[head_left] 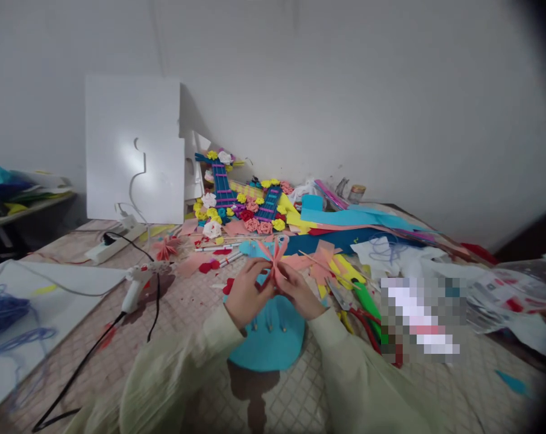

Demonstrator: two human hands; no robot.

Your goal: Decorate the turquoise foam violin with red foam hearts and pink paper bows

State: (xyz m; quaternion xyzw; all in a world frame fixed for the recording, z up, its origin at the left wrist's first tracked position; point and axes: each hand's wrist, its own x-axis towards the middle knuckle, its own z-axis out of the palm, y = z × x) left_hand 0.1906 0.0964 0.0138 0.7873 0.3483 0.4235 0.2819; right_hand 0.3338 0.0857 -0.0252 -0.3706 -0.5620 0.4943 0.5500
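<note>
My left hand (pixel 246 294) and my right hand (pixel 299 292) meet over the middle of the table, both closed on a folded pink paper flower (pixel 275 260) whose petals fan upward between the fingers. Under my hands lies a round turquoise foam piece (pixel 268 346) with three small pins or sticks standing in it. Pale yellow-green sleeves cover both forearms.
A white glue gun (pixel 135 286) with a black cord lies left, near a white power strip (pixel 112 241). Blue yarn (pixel 4 313) sits on a white board far left. Coloured paper sheets, paper flowers, red-handled scissors (pixel 361 319) and scraps crowd the back and right. A white board (pixel 135 147) leans on the wall.
</note>
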